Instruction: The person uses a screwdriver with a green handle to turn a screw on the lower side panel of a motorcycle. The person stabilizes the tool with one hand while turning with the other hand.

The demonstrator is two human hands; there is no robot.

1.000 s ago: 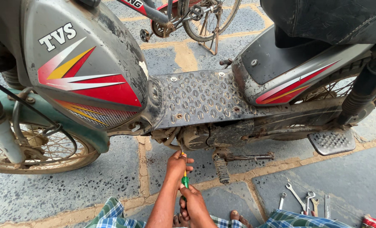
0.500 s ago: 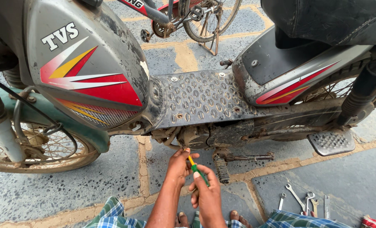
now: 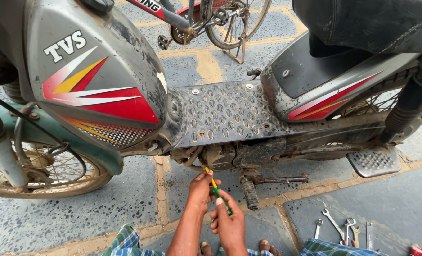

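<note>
Two hands meet low in the middle of the view, under a grey moped [image 3: 102,80] that stands across the paving. At the far left its spoked front wheel [image 3: 40,173] rests on the stone floor [image 3: 78,223]. Next comes the left hand [image 3: 202,186], its fingers pinched around the upper shaft of a screwdriver [image 3: 216,189] with a green and yellow handle. The tool's tip points up at the dirty engine [image 3: 220,156] beneath the studded footboard [image 3: 225,111]. Just to the right, the right hand [image 3: 227,222] is closed around the green handle, thumb on top. A kick pedal [image 3: 250,193] hangs down just beside that hand. Farther right a metal footrest [image 3: 373,162] sticks out, and several spanners [image 3: 336,226] lie on the ground near the checked cloth [image 3: 334,248] at the bottom edge.
</note>
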